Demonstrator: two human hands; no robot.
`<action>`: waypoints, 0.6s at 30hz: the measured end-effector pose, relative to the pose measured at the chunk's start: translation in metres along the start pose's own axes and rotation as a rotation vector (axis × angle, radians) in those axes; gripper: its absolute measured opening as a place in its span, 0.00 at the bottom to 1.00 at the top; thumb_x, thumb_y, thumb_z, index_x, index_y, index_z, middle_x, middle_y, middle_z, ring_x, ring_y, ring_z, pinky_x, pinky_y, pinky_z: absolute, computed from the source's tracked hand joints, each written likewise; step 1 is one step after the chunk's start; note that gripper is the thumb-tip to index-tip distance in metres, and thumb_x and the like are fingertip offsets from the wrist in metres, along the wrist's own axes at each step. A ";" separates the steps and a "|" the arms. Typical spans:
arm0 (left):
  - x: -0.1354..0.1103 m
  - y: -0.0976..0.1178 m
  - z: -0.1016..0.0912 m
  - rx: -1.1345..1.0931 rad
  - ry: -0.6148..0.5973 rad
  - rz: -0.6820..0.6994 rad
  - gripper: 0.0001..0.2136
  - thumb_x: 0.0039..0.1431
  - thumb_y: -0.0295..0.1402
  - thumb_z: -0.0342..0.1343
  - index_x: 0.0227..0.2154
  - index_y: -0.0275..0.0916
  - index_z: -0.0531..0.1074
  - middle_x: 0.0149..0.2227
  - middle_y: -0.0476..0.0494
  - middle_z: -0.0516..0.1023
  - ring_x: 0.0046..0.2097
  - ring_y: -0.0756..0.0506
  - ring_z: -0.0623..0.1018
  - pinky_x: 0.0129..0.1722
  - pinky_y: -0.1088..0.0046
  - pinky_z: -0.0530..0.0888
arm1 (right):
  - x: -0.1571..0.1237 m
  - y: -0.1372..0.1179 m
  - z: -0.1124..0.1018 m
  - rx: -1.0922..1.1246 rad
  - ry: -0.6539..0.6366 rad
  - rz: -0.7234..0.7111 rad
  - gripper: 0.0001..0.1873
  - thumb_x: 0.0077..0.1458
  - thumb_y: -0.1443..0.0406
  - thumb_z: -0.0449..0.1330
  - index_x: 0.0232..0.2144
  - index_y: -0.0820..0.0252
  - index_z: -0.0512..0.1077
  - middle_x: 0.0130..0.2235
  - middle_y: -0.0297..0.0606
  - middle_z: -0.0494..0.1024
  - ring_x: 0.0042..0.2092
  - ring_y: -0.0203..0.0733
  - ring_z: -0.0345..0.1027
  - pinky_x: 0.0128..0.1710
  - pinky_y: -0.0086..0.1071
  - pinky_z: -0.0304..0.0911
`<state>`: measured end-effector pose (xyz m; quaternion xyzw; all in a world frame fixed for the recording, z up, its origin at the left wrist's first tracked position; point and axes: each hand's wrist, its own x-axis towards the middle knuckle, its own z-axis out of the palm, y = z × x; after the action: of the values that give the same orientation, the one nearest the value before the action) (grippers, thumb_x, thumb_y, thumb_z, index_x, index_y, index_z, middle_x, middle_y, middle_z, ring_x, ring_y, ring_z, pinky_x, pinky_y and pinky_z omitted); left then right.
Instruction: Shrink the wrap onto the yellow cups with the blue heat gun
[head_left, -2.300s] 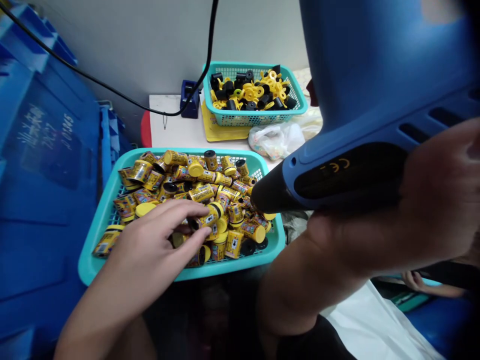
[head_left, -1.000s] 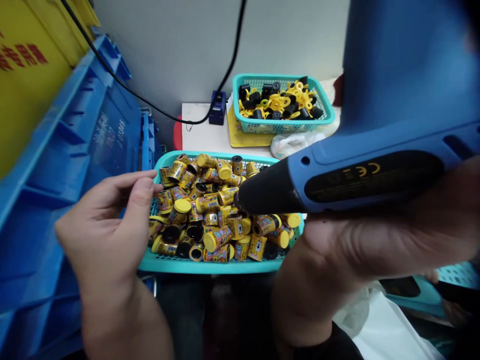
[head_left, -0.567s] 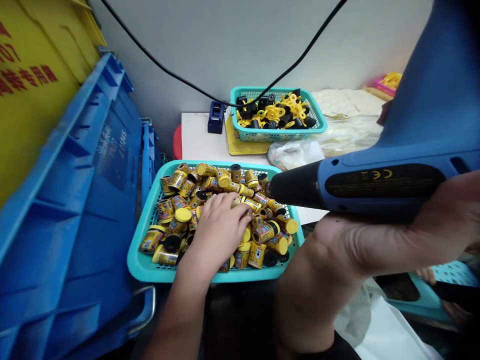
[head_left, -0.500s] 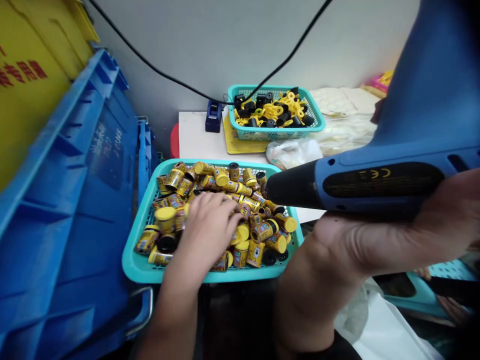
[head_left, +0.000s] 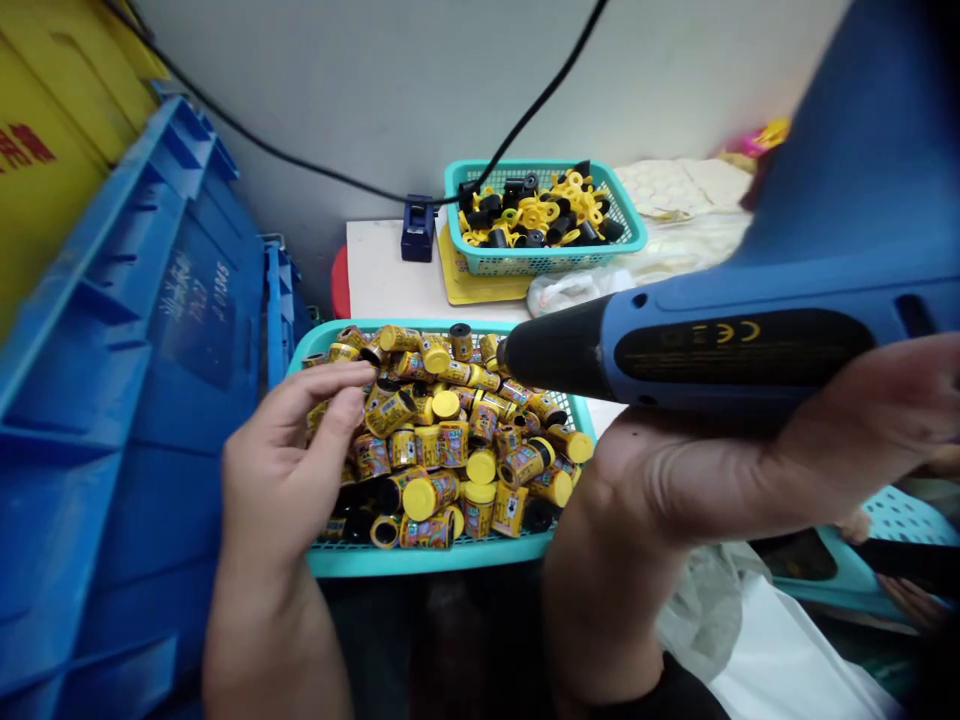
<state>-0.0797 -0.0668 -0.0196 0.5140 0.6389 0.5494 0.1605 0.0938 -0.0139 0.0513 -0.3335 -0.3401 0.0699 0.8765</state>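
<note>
My left hand (head_left: 289,460) hovers over the left side of a turquoise basket (head_left: 442,562), its fingers stretched and the thumb apart. Nothing shows between them. Filling the basket are many small yellow printed tubs (head_left: 477,508); some ends are yellow, others black. They lie jumbled, some on their sides. In my right hand (head_left: 720,470) is a blue power tool (head_left: 675,345) with a tapered black nozzle, aimed left above the basket's right part. The palm and thumb lie beneath and along its body; the other fingers are hidden.
A second turquoise basket (head_left: 551,262) holds black cylinders and yellow parts on a white table. A dark blue tape dispenser (head_left: 418,230) stands beside it. Blue crates (head_left: 142,420) rise on the left. A black cable (head_left: 292,160) hangs across the wall. Another person's hand (head_left: 911,600) shows at lower right.
My left hand has moved left, off the middle of the tubs. Tubs beneath it have shifted and now show. The power tool appears slightly further left.
</note>
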 end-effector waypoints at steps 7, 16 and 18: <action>0.013 -0.021 -0.026 0.262 0.409 -0.228 0.11 0.55 0.34 0.57 0.39 0.38 0.80 0.37 0.44 0.83 0.41 0.41 0.81 0.45 0.62 0.77 | -0.002 -0.001 -0.002 -0.077 -0.064 0.001 0.21 0.59 0.69 0.45 0.50 0.57 0.70 0.63 0.16 0.53 0.70 0.44 0.38 0.66 0.37 0.66; 0.014 -0.044 -0.030 0.648 -0.111 -0.576 0.26 0.62 0.47 0.46 0.56 0.35 0.69 0.55 0.26 0.75 0.57 0.26 0.74 0.54 0.43 0.69 | -0.013 0.001 -0.004 -0.001 -0.201 0.147 0.28 0.55 0.54 0.58 0.57 0.57 0.66 0.58 0.31 0.62 0.69 0.46 0.45 0.67 0.48 0.59; 0.010 -0.051 -0.032 0.591 -0.096 -0.411 0.24 0.62 0.49 0.45 0.52 0.40 0.71 0.49 0.29 0.79 0.50 0.27 0.78 0.48 0.42 0.72 | -0.017 0.003 -0.005 0.021 -0.210 0.139 0.32 0.53 0.50 0.60 0.58 0.55 0.65 0.58 0.32 0.63 0.68 0.46 0.47 0.67 0.49 0.58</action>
<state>-0.1330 -0.0687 -0.0495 0.4241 0.8519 0.2724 0.1419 0.0847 -0.0202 0.0375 -0.3377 -0.4053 0.1684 0.8326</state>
